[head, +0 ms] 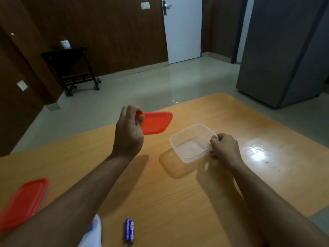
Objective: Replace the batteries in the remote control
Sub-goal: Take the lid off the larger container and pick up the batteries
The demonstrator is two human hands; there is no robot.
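My left hand is raised above the worktop, fingers pinched closed on one corner of a red lid, which hangs tilted and clear of everything. My right hand has its fingers curled shut on the near right rim of the clear container, which sits on the worktop and appears empty.

Task items: two batteries lie side by side near the front edge, blue-wrapped cylinders, touching one another. The remote control is not identifiable in this view; a white object partly hidden under my left forearm could be it, but I cannot tell.

Judgement: the step in hand looks like closing or setting aside the container. To do it well, I would keep the right hand steadying the rim, bring the lid down level instead of by one corner, match its rounded corners to the tub's, then press around the edge. Thin plastic will likely flex, so a light hold is advisable.

Materials: the lid is opaque, smooth plastic, a rounded rectangle with a raised border. The container is translucent, thin-walled, similarly rounded. A second red lid rests at the left edge; what lies under it is unclear. The worktop is glossy wood-grain laminate with strong glare right of the container.
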